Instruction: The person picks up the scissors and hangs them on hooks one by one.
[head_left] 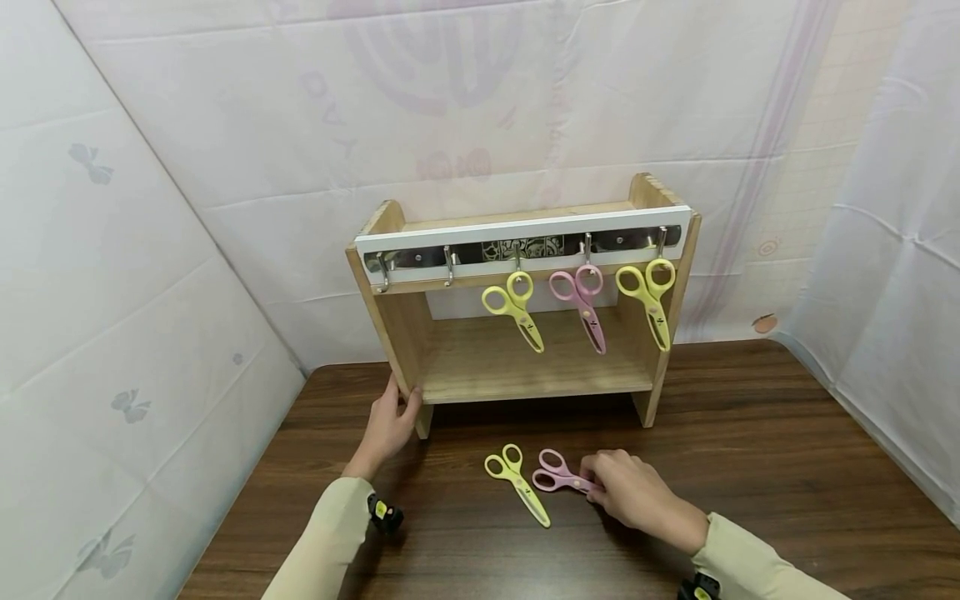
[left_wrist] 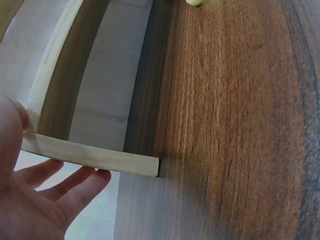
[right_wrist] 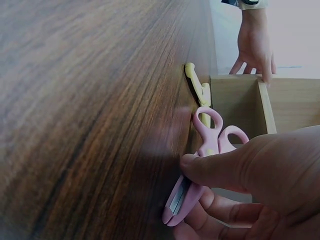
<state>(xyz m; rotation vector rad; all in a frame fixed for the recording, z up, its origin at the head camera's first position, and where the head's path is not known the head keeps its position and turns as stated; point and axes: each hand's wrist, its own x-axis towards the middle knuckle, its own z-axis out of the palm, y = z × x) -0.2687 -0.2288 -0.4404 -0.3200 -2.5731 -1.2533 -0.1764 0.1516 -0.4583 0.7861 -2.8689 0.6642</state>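
My right hand pinches a pair of pink scissors by the blade end, thumb on one side and fingers on the other. In the right wrist view the pink scissors' loops point away from the hand, close to the tabletop. My left hand grips the lower left side panel of a wooden shelf, its fingers on the outer face. Yellow scissors lie on the table left of the pink pair. From hooks on the shelf hang yellow scissors, pink scissors and more yellow scissors.
A white board with a metal hook strip runs across the shelf's top front. Its two left hooks, a far-left hook and its neighbour, carry nothing. The brown wooden table meets white patterned cloth behind and at the sides.
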